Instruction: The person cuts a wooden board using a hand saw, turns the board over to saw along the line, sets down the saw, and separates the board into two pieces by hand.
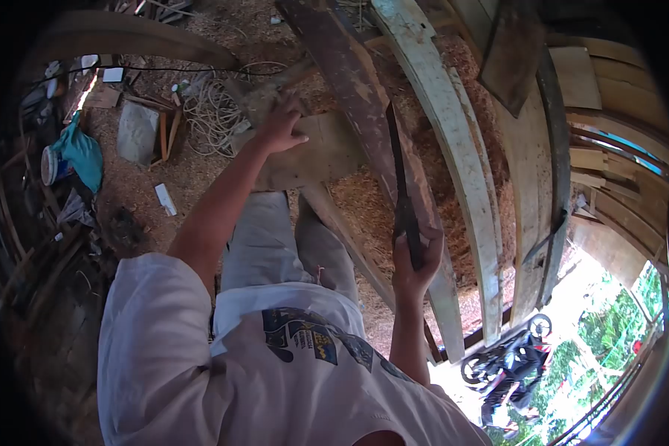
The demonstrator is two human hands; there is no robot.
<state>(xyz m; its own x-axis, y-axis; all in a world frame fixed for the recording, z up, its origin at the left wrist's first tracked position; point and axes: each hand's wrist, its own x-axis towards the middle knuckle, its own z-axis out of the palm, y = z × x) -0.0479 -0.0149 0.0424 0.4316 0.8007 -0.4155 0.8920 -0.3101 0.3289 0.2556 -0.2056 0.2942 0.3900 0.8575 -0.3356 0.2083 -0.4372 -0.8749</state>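
Note:
A dark handsaw [404,197] is gripped by its handle in my right hand [418,260], its narrow blade pointing up along a long reddish-brown plank [349,78]. To the left, my left hand [282,128] has its fingers apart above a flat piece of plywood [316,152]. Nothing shows in that hand; whether it touches the wood I cannot tell. Beside the brown plank runs a long pale plank [450,126].
Coiled rope [214,111] and a whitish sheet [137,132] lie on the sawdust-covered ground at the left. A teal cloth [80,157] hangs by a bucket [52,165]. More boards [524,178] line the right; a motorcycle [498,364] is at the lower right.

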